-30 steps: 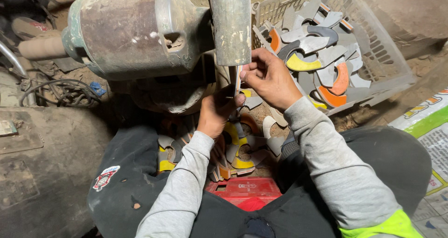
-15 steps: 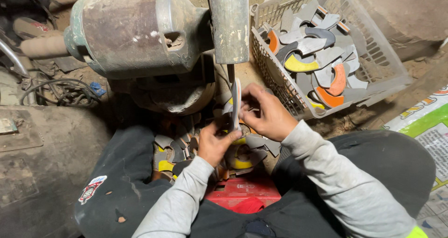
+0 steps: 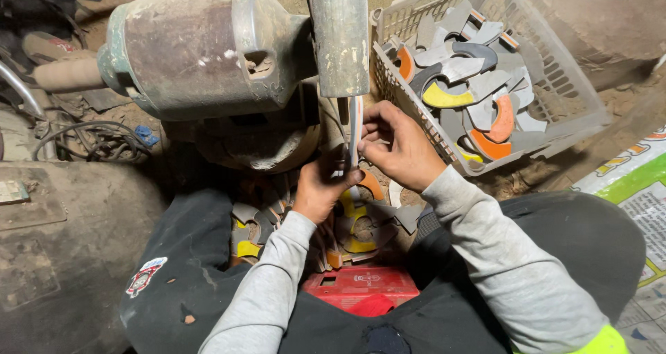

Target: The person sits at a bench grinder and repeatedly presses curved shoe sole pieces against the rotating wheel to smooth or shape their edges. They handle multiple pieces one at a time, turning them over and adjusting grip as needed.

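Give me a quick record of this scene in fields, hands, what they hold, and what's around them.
Left hand: gripping the lower end of a thin flat piece
Right hand: pinching the same piece higher up
Piece: upright, edge-on, right beneath the vertical metal column
Machine: worn motor housing left of the column
Basket: white plastic, holding grey, orange and yellow curved pieces
Between the knees: loose curved pieces above a red crate
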